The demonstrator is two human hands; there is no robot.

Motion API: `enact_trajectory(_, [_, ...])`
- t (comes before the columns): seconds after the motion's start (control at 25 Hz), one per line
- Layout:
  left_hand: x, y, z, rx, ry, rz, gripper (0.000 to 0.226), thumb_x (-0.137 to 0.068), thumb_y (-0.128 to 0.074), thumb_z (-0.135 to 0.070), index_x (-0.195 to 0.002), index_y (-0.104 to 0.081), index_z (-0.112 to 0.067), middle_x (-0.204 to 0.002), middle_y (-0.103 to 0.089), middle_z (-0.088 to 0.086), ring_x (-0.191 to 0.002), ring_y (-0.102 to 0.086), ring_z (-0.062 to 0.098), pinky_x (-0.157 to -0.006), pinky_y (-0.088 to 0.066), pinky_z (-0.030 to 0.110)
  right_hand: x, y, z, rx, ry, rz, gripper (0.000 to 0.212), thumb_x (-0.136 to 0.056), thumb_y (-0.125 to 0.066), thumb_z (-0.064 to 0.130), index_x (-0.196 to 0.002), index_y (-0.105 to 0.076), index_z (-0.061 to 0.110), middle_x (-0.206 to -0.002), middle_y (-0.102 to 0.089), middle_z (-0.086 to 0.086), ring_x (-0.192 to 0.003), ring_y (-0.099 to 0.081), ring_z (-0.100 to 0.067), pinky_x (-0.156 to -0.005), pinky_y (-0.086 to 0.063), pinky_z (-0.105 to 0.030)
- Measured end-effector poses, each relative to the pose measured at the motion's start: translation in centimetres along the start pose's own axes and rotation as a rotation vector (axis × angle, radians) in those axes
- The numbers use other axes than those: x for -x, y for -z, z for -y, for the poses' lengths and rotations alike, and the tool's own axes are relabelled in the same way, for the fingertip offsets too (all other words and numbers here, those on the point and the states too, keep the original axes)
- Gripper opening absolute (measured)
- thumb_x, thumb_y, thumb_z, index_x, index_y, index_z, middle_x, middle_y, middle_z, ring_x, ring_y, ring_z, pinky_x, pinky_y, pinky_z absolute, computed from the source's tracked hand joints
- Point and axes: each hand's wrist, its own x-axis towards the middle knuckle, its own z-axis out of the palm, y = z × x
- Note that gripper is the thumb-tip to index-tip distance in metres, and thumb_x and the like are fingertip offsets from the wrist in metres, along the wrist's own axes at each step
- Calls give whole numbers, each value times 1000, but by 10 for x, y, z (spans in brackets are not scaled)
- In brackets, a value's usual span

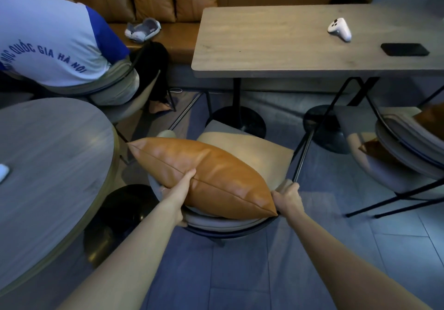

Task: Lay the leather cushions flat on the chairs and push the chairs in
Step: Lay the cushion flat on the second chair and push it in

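Over the chair, left hand fingers grasping tan leather cushion, right hand fingers clenched on its corner

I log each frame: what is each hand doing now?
Left hand: closed on the leather cushion, thumb on top.
Right hand: closed on the chair backrest, beside the cushion's corner.
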Motion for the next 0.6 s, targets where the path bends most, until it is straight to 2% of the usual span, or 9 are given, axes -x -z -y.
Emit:
enact_trajectory(0.2, [-10, -47, -11, 21, 11, 4, 131, -68, -82, -65, -161, 2, -28, -164, -27, 12, -142, -36, 46, -105, -36, 76, -56, 38, 24, 40, 51, 16, 84, -87, -71, 33, -150, -21, 7, -142, -50, -27, -125, -53, -45, -102, -48, -52])
enact_trajectory(0.4, [-9, -89, -7, 57, 51, 23, 134, -66, -83, -65, -161, 4, -27, -164, -26, 13, -142, -35, 48, -102, -38, 78, -74, 74, 31, 19, 93, 1, 86, -88, -71, 41, -154, -22, 12, -142, -50, -25, -123, -55, -44, -102, -50, -57])
enact_trajectory(0.52, [-4, -83, -9, 23, 95, 98, 139, -54, -85, -73, -161, -9, -28, -160, -34, 15, -139, -41, 47, -104, -39, 75, -49, 62, 10, -171, 163, -38, 78, -89, -63, 45, -153, -27, 18, -141, -52, -23, -122, -56, -43, -104, -48, -57])
enact_trajectory(0.6, [-2, -70, -16, -27, 89, 121, 128, -59, -81, -74, -159, -20, -23, -158, -39, 17, -137, -43, 46, -106, -38, 66, -31, 45, -5, -357, 127, -57, 82, -82, -52, 51, -155, -26, 22, -143, -53, -20, -125, -55, -42, -107, -45, -56])
